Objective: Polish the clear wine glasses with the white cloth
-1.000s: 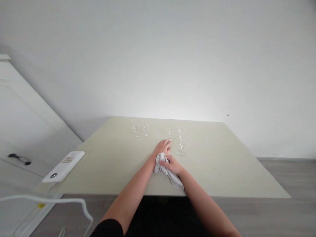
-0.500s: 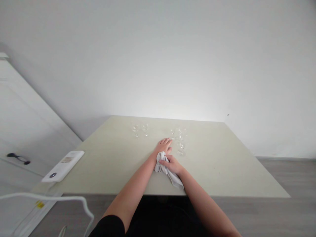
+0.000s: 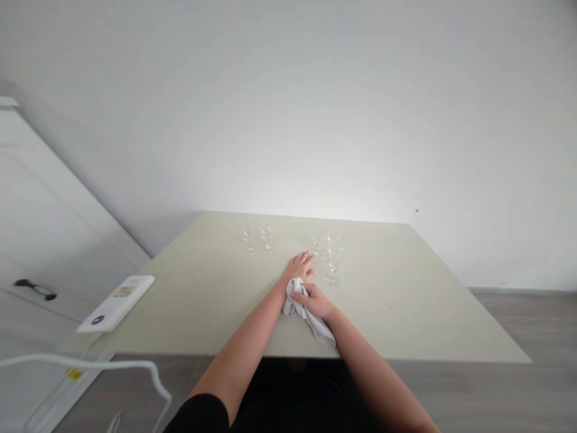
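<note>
My left hand [image 3: 299,266] lies flat on the beige table [image 3: 202,288] with its fingers stretched toward a cluster of small clear glasses [image 3: 329,258]. Just behind it, my right hand [image 3: 312,300] is closed on a crumpled light grey cloth [image 3: 311,317] that trails back along my forearm on the table. Two more small glasses [image 3: 256,236] stand apart, further left near the far edge.
A white flat device [image 3: 116,303] with a dark button lies at the table's left corner. A white cabinet with a dark handle [image 3: 35,289] stands to the left. A white cable [image 3: 90,364] curves across the lower left. Grey floor shows on the right.
</note>
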{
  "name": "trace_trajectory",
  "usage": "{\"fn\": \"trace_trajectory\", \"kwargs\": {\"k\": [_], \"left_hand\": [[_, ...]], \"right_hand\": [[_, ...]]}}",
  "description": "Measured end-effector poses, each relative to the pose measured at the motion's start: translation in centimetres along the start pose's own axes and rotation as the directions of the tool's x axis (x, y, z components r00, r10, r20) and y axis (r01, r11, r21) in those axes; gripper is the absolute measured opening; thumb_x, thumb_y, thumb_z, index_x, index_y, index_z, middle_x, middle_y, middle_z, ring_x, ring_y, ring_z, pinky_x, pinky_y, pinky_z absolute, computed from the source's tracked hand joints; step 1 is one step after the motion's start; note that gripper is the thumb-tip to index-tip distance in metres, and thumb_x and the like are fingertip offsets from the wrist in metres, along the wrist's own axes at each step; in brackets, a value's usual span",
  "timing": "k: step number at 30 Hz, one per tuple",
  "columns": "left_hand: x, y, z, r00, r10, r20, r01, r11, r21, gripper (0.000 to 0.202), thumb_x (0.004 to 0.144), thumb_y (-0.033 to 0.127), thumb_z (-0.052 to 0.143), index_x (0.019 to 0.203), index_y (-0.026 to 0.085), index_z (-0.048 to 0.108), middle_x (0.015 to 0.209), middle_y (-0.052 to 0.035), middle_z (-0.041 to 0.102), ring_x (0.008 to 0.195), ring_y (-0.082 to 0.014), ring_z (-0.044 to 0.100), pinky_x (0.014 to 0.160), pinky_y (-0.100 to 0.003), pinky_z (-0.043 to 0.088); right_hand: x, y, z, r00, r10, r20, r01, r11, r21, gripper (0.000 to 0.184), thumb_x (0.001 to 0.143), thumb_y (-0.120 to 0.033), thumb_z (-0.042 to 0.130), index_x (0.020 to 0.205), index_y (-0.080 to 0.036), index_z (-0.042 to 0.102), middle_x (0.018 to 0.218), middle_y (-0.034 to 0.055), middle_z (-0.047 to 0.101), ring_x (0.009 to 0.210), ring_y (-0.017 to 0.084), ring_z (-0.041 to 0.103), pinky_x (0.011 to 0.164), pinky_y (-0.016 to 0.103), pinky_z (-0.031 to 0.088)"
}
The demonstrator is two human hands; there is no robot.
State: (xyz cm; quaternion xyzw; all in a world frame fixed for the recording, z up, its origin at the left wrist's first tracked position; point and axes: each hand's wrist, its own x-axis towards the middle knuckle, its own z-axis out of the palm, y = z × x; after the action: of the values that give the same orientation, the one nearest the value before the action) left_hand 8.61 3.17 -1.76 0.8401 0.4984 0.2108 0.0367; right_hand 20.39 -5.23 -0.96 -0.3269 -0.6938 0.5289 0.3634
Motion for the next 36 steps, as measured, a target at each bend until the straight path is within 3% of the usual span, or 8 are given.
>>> {"fn": "trace_trajectory", "kwargs": {"k": [5, 7, 11, 13, 19, 22, 30, 36], "left_hand": [[0.0, -1.3, 0.0, 0.937, -0.159, -0.31, 0.086, 0.968, -0.234, 0.044, 0.078, 0.024, 0.062, 0.12, 0.018, 0.053, 0.123, -0.0132, 0.057, 0.12, -0.0275, 0.05, 0.105, -0.045, 0.039], [-0.3, -2.3, -0.3, 0.812, -0.349, -0.467, 0.148, 0.899, -0.413, 0.038, 0.08, 0.026, 0.059, 0.117, 0.018, 0.052, 0.115, -0.0124, 0.058, 0.11, -0.0252, 0.054, 0.097, -0.044, 0.045], [-1.0, -4.7, -1.0, 0.459, -0.685, -0.566, 0.185, 0.697, -0.693, 0.034, 0.081, 0.027, 0.057, 0.114, 0.018, 0.05, 0.12, -0.0137, 0.049, 0.1, -0.021, 0.055, 0.081, -0.035, 0.052], [-1.3, -5.7, -1.4, 0.389, -0.731, -0.56, 0.185, 0.658, -0.73, 0.031, 0.08, 0.025, 0.057, 0.11, 0.018, 0.053, 0.126, -0.0145, 0.045, 0.099, -0.0196, 0.055, 0.082, -0.034, 0.052], [-0.7, -6.9, -1.9, 0.589, -0.669, -0.454, 0.249, 0.684, -0.685, 0.023, 0.079, 0.027, 0.058, 0.099, 0.02, 0.064, 0.146, -0.0124, 0.031, 0.122, -0.0256, 0.049, 0.091, -0.036, 0.05], [0.2, -7.4, -2.0, 0.635, -0.645, -0.425, 0.313, 0.718, -0.622, 0.026, 0.077, 0.027, 0.061, 0.101, 0.02, 0.066, 0.148, -0.0123, 0.032, 0.133, -0.0295, 0.038, 0.099, -0.039, 0.045], [0.9, -8.3, -2.1, 0.662, -0.571, -0.485, 0.287, 0.791, -0.54, 0.038, 0.074, 0.03, 0.063, 0.11, 0.017, 0.063, 0.114, -0.0122, 0.058, 0.093, -0.022, 0.061, 0.098, -0.043, 0.045], [-1.1, -6.6, -3.4, 0.604, -0.501, -0.619, 0.285, 0.862, -0.419, 0.021, 0.082, 0.028, 0.054, 0.095, 0.019, 0.066, 0.093, -0.0088, 0.061, 0.096, -0.0238, 0.057, 0.096, -0.043, 0.044]], "right_hand": [[-0.1, -0.4, 0.0, 1.0, 0.009, 0.012, -0.009, 0.999, 0.041, 0.034, 0.082, -0.049, 0.06, 0.077, -0.015, 0.062, 0.067, -0.0014, 0.056, 0.061, 0.012, 0.048, 0.063, 0.024, 0.04], [-0.1, -0.4, 0.0, 1.0, 0.006, 0.013, -0.007, 1.0, 0.029, 0.034, 0.082, -0.048, 0.06, 0.077, -0.015, 0.062, 0.067, -0.002, 0.055, 0.061, 0.011, 0.047, 0.063, 0.024, 0.04], [-0.2, -0.2, -0.3, 0.999, 0.039, 0.014, -0.039, 0.999, -0.003, 0.033, 0.082, -0.047, 0.06, 0.075, -0.015, 0.06, 0.064, -0.0034, 0.05, 0.058, 0.01, 0.043, 0.058, 0.023, 0.037], [-0.2, 0.0, -0.3, 0.999, 0.05, 0.017, -0.049, 0.999, -0.009, 0.033, 0.082, -0.047, 0.06, 0.075, -0.015, 0.059, 0.063, -0.0039, 0.048, 0.057, 0.01, 0.041, 0.057, 0.022, 0.036], [-0.1, 0.5, -0.3, 0.999, 0.037, 0.008, -0.037, 0.999, -0.018, 0.036, 0.082, -0.05, 0.06, 0.075, -0.015, 0.06, 0.063, -0.0044, 0.047, 0.059, 0.01, 0.041, 0.059, 0.023, 0.035], [0.0, 0.5, -0.3, 0.999, 0.048, 0.001, -0.048, 0.998, 0.04, 0.041, 0.083, -0.055, 0.058, 0.075, -0.015, 0.06, 0.062, -0.0043, 0.048, 0.059, 0.01, 0.042, 0.06, 0.023, 0.036], [0.2, 0.3, -0.8, 0.921, 0.282, -0.269, -0.143, 0.887, 0.439, 0.05, 0.085, -0.063, 0.046, 0.082, -0.017, 0.065, 0.074, 0.0029, 0.065, 0.076, 0.019, 0.058, 0.077, 0.032, 0.046], [0.4, -0.8, -0.8, 0.934, 0.29, -0.208, -0.124, 0.809, 0.574, 0.053, 0.086, -0.056, 0.033, 0.091, -0.017, 0.069, 0.075, 0.0064, 0.069, 0.086, 0.025, 0.065, 0.081, 0.035, 0.05]]}}
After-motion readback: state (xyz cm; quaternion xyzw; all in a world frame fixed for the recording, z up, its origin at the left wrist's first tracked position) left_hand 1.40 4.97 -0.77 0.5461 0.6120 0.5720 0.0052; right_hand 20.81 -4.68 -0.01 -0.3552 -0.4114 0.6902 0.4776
